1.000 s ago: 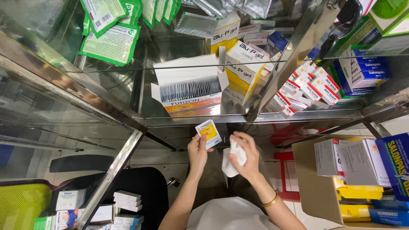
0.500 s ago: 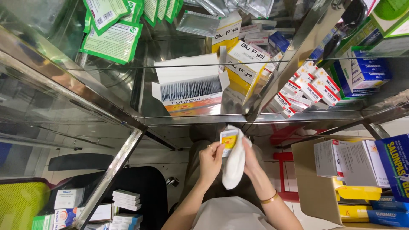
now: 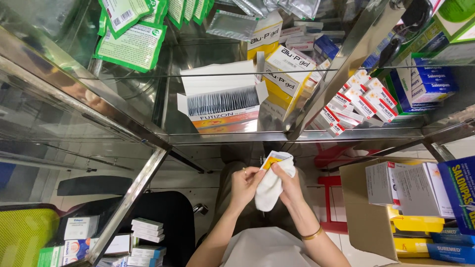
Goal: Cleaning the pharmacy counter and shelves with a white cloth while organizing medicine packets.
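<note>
The small yellow-and-white packet (image 3: pixel 271 161) sits in front of the person's chest, just below the edge of the glass shelf (image 3: pixel 222 136), half wrapped in a white cloth (image 3: pixel 269 187). Only one view is on offer, from the head camera looking down, so everything comes from there.

The left hand (image 3: pixel 246 184) is curled, fingers bent in, with thumb and forefinger pinched together at the packet's left edge. The right hand (image 3: pixel 288 184) is closed around the cloth, fingers folded over its top where it covers the packet; a gold bangle (image 3: pixel 312 234) circles that wrist. Both hands touch the bundle and nearly meet across it.

On the glass shelf above stands an open white carton of sachets (image 3: pixel 223 100), with yellow gel boxes (image 3: pixel 286 74) just beside it on the right and a row of red-and-white boxes (image 3: pixel 354 101) further along. Green leaflets (image 3: pixel 133 44) hang at upper left. A cardboard box (image 3: pixel 368 217) with packs stands to the right of the arms.

Compared with half a second ago, the cloth is bunched shorter and higher over the packet, where before it hung long beneath it. A full second ago the hands were apart, the left holding the packet up bare and the right holding the cloth separately.
</note>
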